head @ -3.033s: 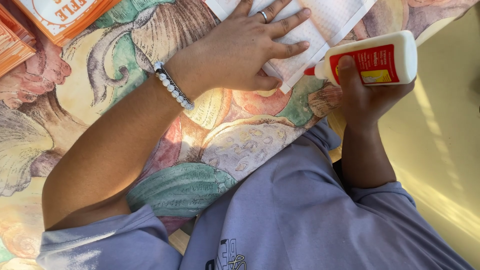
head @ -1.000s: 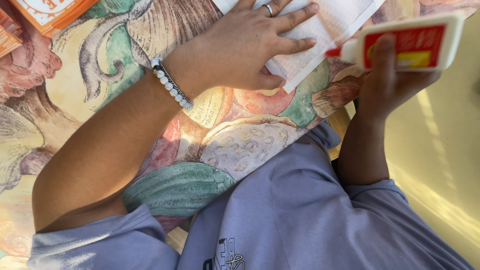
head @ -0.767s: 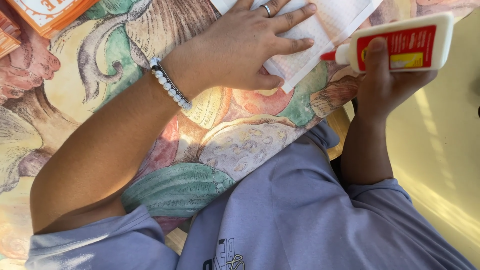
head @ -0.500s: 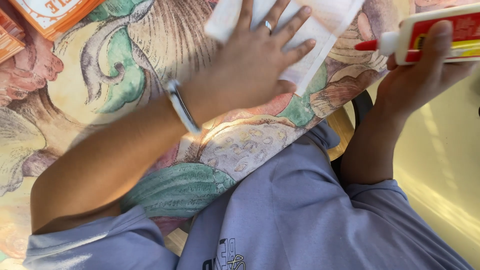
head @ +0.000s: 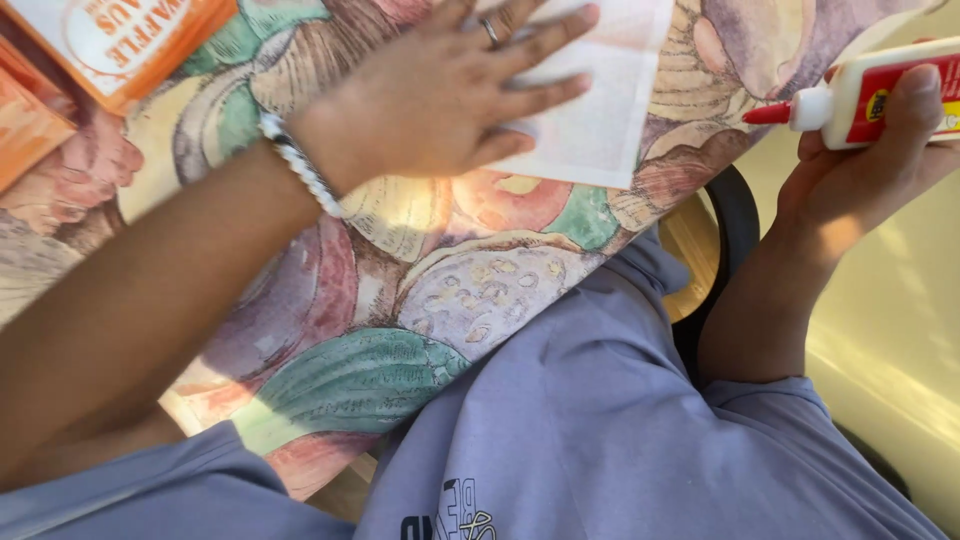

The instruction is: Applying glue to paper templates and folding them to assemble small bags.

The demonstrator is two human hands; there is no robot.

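My left hand (head: 450, 95) lies flat, fingers spread, pressing on a white sheet of paper (head: 610, 110) on the table. It wears a ring and a white bead bracelet at the wrist. My right hand (head: 865, 165) grips a white glue bottle (head: 870, 95) with a red label and red nozzle. The bottle is held sideways off the table's right edge, nozzle pointing left toward the paper. The paper's upper part runs out of view.
A tablecloth (head: 420, 300) with a colourful fruit-and-leaf print covers the table. Orange cardboard boxes (head: 120, 40) lie at the upper left. A dark chair rim (head: 730, 210) shows below the table edge, and a pale yellow floor (head: 890, 330) lies to the right.
My left hand has slid up across the paper and flattened. My right hand has lifted the glue bottle up and to the right, away from the paper's edge.
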